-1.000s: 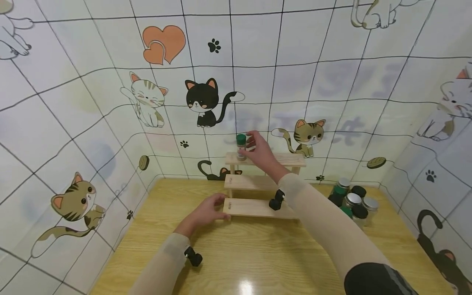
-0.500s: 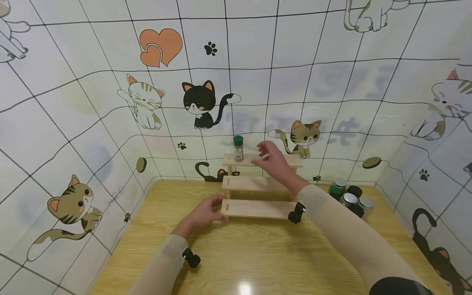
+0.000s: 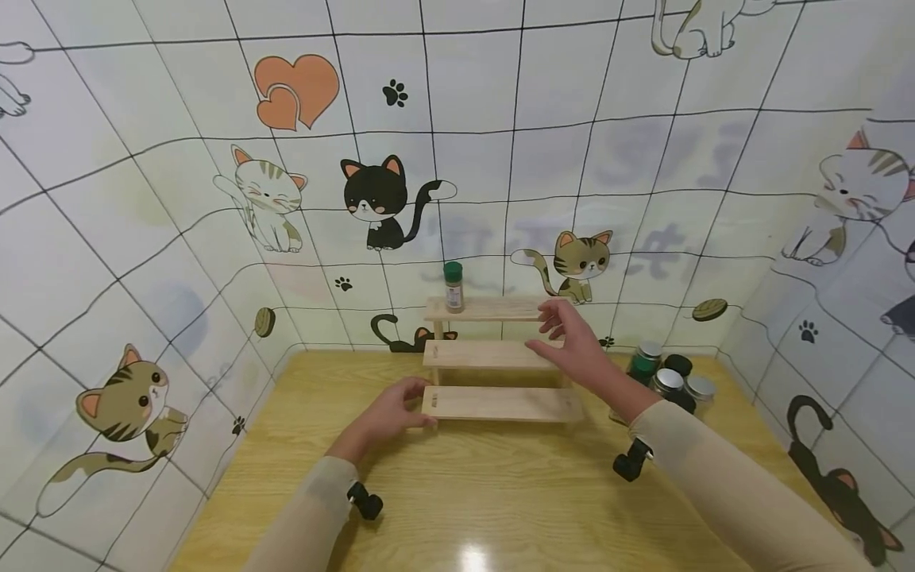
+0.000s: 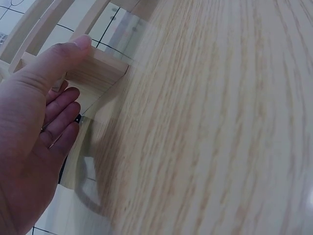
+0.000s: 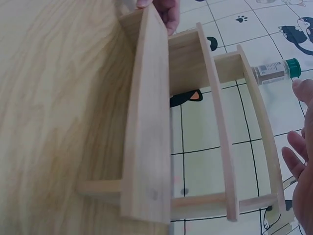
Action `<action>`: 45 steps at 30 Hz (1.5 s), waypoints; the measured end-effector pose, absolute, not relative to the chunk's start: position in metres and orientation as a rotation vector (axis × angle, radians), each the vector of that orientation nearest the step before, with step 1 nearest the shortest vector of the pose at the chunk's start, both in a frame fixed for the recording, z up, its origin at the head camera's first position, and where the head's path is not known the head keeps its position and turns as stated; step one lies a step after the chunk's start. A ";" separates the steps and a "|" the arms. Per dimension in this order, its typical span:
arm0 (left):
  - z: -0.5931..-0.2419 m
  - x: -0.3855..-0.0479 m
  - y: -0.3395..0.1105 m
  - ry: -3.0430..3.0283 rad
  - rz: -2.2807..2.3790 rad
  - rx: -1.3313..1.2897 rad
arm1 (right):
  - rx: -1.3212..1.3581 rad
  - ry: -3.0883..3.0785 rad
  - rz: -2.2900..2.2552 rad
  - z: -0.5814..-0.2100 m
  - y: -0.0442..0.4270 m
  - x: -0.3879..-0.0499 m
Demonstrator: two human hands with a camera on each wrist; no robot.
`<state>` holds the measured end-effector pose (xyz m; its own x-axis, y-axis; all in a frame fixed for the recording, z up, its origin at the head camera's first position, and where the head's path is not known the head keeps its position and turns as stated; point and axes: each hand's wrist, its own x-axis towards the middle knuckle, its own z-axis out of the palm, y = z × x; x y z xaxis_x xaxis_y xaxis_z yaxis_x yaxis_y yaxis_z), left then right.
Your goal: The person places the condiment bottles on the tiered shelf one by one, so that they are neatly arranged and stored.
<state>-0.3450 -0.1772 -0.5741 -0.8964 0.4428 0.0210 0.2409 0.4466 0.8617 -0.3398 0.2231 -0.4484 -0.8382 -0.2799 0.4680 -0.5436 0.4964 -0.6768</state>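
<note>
A three-step wooden shelf rack [image 3: 493,403] stands on the table against the wall. My left hand [image 3: 389,409] holds the left end of its lowest step, thumb at the front and fingers round the end. A small spice jar with a green lid [image 3: 453,287] stands upright on the left of the top step; its label shows in the right wrist view. My right hand [image 3: 575,345], holding nothing, hangs in front of the rack's right end with fingers loosely bent and thumb apart. In the right wrist view this hand [image 5: 304,142] shows only in part, at the right edge.
To the right of the rack stands a cluster of several jars [image 3: 668,380] with silver, black and green lids, partly behind the right forearm. White tiled sheeting [image 3: 472,159] with cat pictures encloses the wooden table [image 3: 429,492] at the back and sides.
My right hand has let go of the green-lidded spice jar, leaving it on the top step, and has moved right and down. The left hand stays at the rack's lowest step.
</note>
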 end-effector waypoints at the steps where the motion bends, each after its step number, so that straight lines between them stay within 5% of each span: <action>1: -0.573 -0.344 -0.178 2.487 1.434 0.590 | 0.704 -2.453 1.250 -0.450 0.226 -0.336; 21: -0.574 -0.344 -0.178 2.480 1.457 0.648 | 0.580 -2.469 0.838 -0.473 0.311 -0.259; 45: -0.577 -0.343 -0.178 2.487 1.450 0.612 | 0.407 -2.432 0.654 -0.499 0.374 -0.219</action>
